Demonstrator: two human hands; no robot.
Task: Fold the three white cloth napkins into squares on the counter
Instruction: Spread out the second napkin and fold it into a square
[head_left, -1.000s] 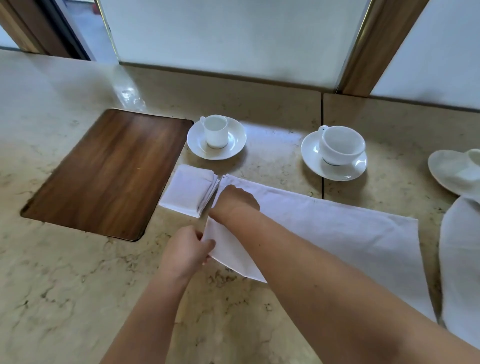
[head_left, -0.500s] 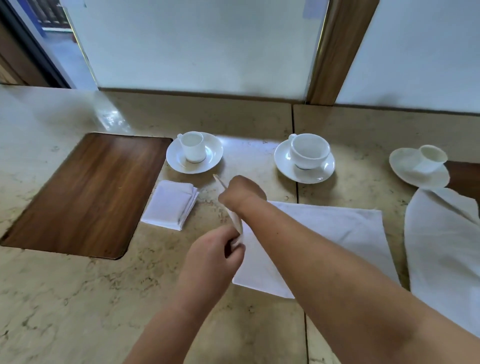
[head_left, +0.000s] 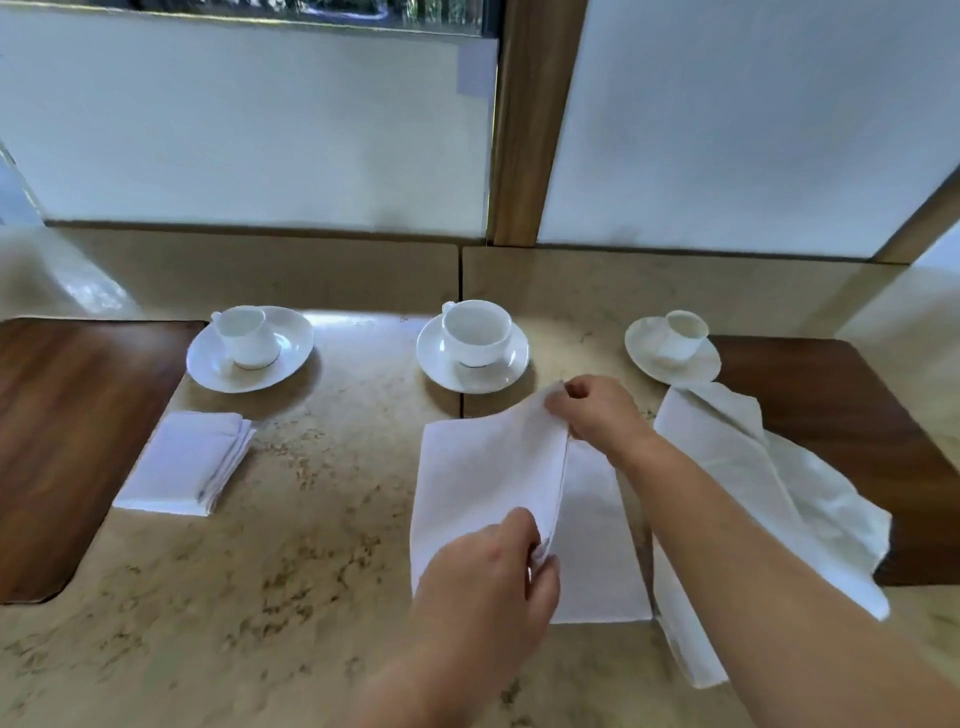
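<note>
A white napkin (head_left: 483, 483) lies mid-counter, its left part lifted and carried over the flat right part. My right hand (head_left: 597, 410) pinches the raised edge at its far corner. My left hand (head_left: 493, 577) pinches the same edge at the near corner. To the left, a napkin folded into a small square (head_left: 182, 462) rests flat beside the wooden board. On the right, a third napkin (head_left: 753, 493) lies loose and rumpled, partly on the right wooden board and partly behind my right forearm.
Three white cups on saucers stand in a row at the back: left (head_left: 249, 345), middle (head_left: 474, 343), right (head_left: 675, 347). Dark wooden boards lie at the left (head_left: 62, 431) and right (head_left: 841, 415). The marble counter (head_left: 311, 545) ends at a frosted window wall.
Both hands have carried the napkin's left edge up and rightward, so the cloth is now half as wide. The camera has tilted up and shifted right, showing the third cup and napkin fully.
</note>
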